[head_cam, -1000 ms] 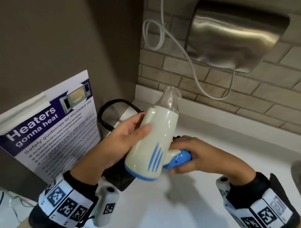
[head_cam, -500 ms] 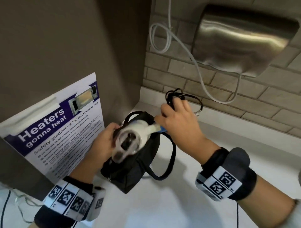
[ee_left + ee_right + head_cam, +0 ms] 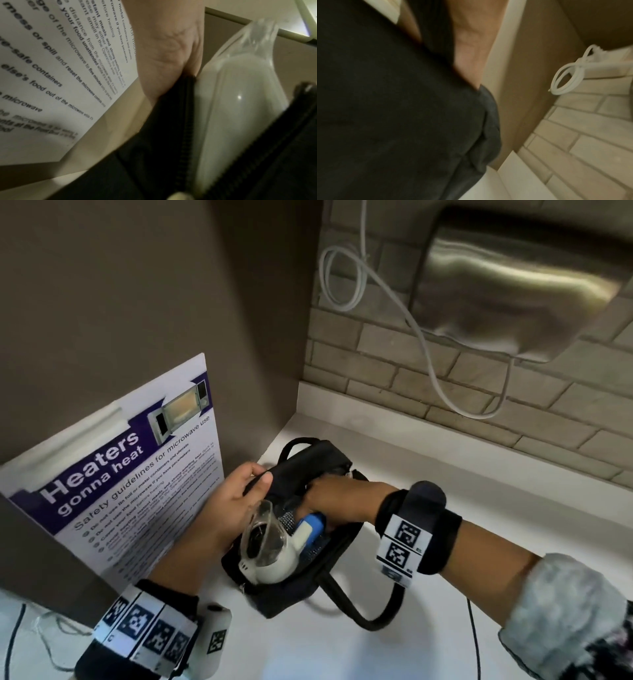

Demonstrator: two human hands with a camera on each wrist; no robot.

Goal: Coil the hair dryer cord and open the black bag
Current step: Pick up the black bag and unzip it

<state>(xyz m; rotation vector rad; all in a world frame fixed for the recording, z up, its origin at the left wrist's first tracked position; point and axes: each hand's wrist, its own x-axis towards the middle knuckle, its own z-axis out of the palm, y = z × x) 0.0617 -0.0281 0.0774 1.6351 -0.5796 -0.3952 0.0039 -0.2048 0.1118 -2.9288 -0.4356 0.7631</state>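
- The black bag [image 3: 308,587] sits on the white worktop [image 3: 479,508], unzipped, in the corner by the microwave poster [image 3: 113,484]. It's soft fabric that folds wherever I'm not holding it, so I'd say take it by the zipper edge, not the floppy strap.
- My left hand [image 3: 229,508] has fingers curled over the far lip of the opening, holding it open.
- My right hand [image 3: 329,498] is down inside the bag. The fingers are hidden, so I can't tell if they've got hold of anything.
- The hair dryer [image 3: 270,556] is half in, clear nozzle poking out. It's smooth hard plastic, light I'd guess, and probably slippery. The blue handle looks the safest grab.
- Can't see the cord at all, presumably tucked inside.
- Count: one bag, one dryer, two hands, one poster, one wall hand dryer [image 3: 513,289] with one white cable [image 3: 342,282].
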